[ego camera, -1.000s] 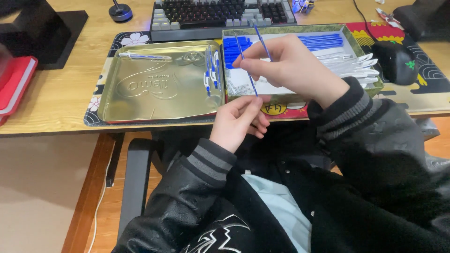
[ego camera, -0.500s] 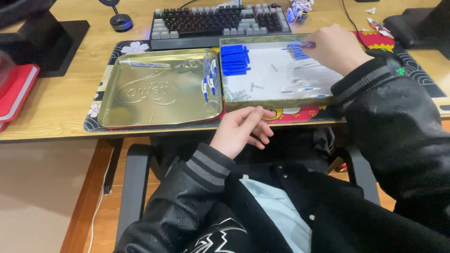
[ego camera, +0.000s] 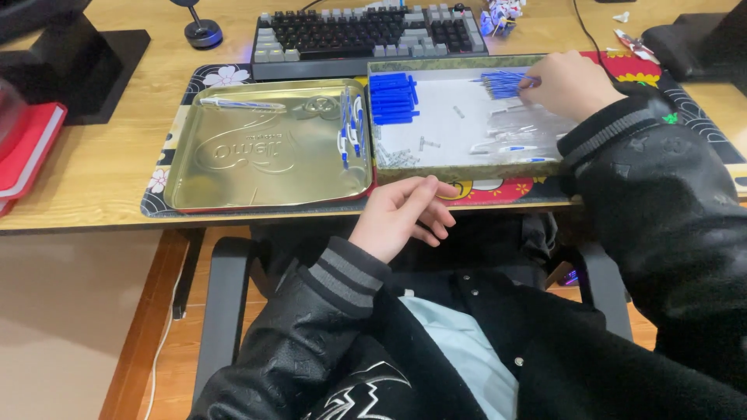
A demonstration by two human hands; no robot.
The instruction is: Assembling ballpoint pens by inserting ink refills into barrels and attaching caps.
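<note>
Containers: two shallow trays sit side by side near the front edge of the worktop (ego camera: 93,167), on a patterned desk mat (ego camera: 498,190). The gold tin tray (ego camera: 268,148) on the left holds one assembled pen (ego camera: 241,103) along its far rim and a few more pens (ego camera: 350,128) against its right wall. The grey-lined tray (ego camera: 467,117) on the right holds a stack of blue caps (ego camera: 393,99) at its far left corner, small metal springs (ego camera: 397,158) at its near left corner, clear pen barrels (ego camera: 513,136) toward the right, and a bundle of blue refills (ego camera: 502,82) at the far right. A keyboard (ego camera: 369,35) lies behind both trays.

The right hand (ego camera: 572,85) reaches into the grey-lined tray, fingers curled, fingertips pinching at the blue refills. The left hand (ego camera: 405,214) rests at the worktop's front edge, loosely open and empty, fingertips touching the desk mat.
</note>
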